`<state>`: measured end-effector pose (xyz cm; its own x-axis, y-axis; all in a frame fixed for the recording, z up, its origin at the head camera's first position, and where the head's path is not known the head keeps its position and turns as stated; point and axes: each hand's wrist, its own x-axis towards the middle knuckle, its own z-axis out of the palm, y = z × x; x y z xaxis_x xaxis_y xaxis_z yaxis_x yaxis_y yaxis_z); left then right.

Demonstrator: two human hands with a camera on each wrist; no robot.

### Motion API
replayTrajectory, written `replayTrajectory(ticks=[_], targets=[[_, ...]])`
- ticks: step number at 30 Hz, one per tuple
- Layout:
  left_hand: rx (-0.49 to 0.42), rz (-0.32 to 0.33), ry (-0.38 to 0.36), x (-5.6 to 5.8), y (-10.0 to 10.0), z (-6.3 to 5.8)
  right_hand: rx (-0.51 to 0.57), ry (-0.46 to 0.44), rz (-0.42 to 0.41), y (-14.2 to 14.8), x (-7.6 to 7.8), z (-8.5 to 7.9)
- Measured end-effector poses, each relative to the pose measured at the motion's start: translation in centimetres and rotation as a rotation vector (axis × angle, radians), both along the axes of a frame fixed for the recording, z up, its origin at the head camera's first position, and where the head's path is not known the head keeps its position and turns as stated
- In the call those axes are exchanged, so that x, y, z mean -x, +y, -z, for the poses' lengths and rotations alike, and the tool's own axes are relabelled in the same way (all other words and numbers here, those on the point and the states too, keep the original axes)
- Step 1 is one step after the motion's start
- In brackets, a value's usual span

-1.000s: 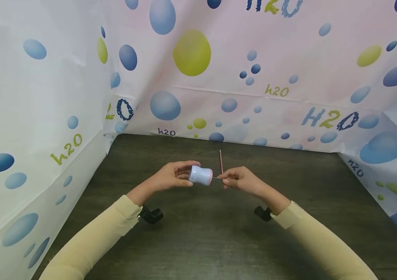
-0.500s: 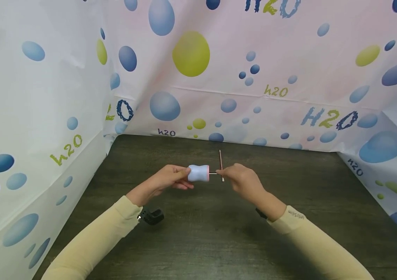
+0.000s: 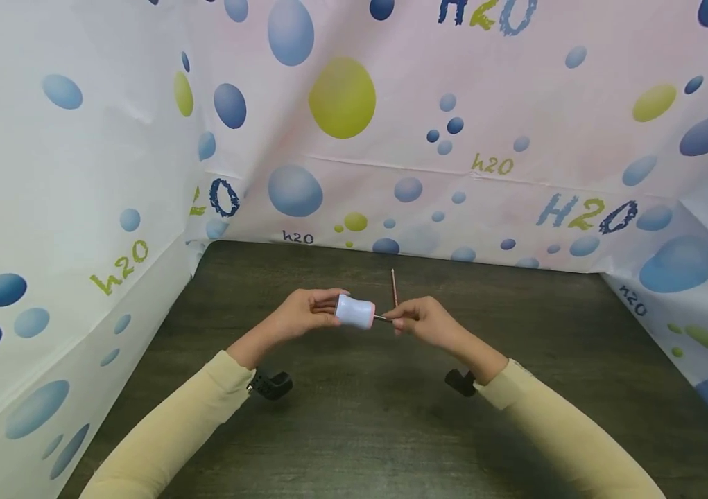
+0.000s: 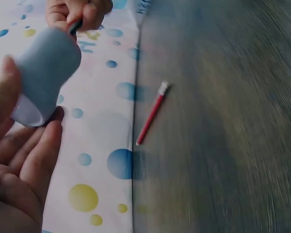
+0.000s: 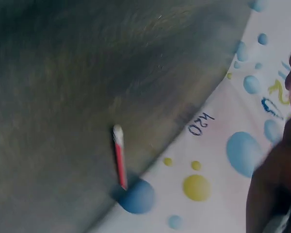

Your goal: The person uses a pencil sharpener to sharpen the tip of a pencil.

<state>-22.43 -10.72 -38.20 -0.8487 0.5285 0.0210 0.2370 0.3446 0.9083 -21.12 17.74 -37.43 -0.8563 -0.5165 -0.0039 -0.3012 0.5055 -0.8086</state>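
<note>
My left hand (image 3: 300, 315) holds a light-blue waisted cylinder (image 3: 354, 312) by one end, thumb on one side and fingers on the other. In the left wrist view the near end of this cylinder (image 4: 48, 68) looks hollow, with a pale rim. A thin dark metal rod (image 3: 381, 318) sticks out of its pink-edged other end. My right hand (image 3: 428, 321) pinches that rod between thumb and fingers. Held level above the table, the cylinder points from hand to hand. In the right wrist view the right hand (image 5: 271, 184) is dark and blurred at the edge.
A thin red pencil (image 3: 394, 285) with a whitish end lies on the dark wooden table (image 3: 341, 430), just beyond the right hand. White sheeting (image 3: 403, 138) with blue and green drops stands behind and at both sides of the table.
Half a second ago the right hand was turned over, knuckles up; it has rolled back and dipped slightly. The left hand has turned with the cylinder, which now tilts a little. The pencil has not moved.
</note>
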Motion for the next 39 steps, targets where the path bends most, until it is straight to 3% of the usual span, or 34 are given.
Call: replayTrajectory(ticks=[3, 4, 6, 8, 10, 13, 18, 22, 25, 29, 32, 35, 39], targets=[[0.018, 0.037, 0.053, -0.2, 0.1, 0.1, 0.059, -0.273, -0.03, 0.7, 0.6, -0.1], [0.015, 0.045, 0.059, -0.3, 0.1, 0.1, 0.067, -0.326, -0.034, 0.9, 0.7, -0.1], [-0.013, 0.062, 0.057, -0.3, 0.1, 0.3, 0.068, -0.331, -0.046, 1.2, 0.7, 0.0], [-0.069, 0.079, 0.027, -0.3, 0.1, 0.3, 0.052, -0.236, -0.048, 1.2, 0.6, 0.1], [-0.142, 0.082, -0.031, -0.1, 0.0, 0.4, 0.004, -0.081, -0.034, 1.1, 0.4, 0.3], [-0.206, 0.02, -0.152, 0.2, -0.2, 0.3, -0.086, 0.141, 0.005, 0.9, -0.1, 0.6], [-0.16, -0.103, -0.349, 0.5, -0.2, 0.4, -0.161, 0.455, -0.011, 0.8, -0.9, 0.7], [-0.147, -0.071, -0.425, 0.3, -0.2, 0.4, -0.212, 0.738, -0.054, 0.5, -1.4, 0.9], [-0.179, -0.054, -0.445, 0.0, -0.3, 0.1, -0.225, 0.815, -0.061, 0.2, -1.5, 0.9], [-0.219, -0.025, -0.436, -0.2, -0.3, 0.0, -0.222, 0.777, -0.05, -0.1, -1.6, 0.7], [-0.208, -0.006, -0.384, -0.2, -0.3, 0.2, -0.214, 0.703, -0.047, -0.2, -1.6, 0.5], [-0.148, -0.003, -0.301, -0.2, -0.3, 0.5, -0.208, 0.583, -0.05, -0.1, -1.6, 0.2], [-0.066, 0.001, -0.192, -0.3, -0.1, 0.6, -0.175, 0.351, -0.055, 0.2, -1.3, -0.2]])
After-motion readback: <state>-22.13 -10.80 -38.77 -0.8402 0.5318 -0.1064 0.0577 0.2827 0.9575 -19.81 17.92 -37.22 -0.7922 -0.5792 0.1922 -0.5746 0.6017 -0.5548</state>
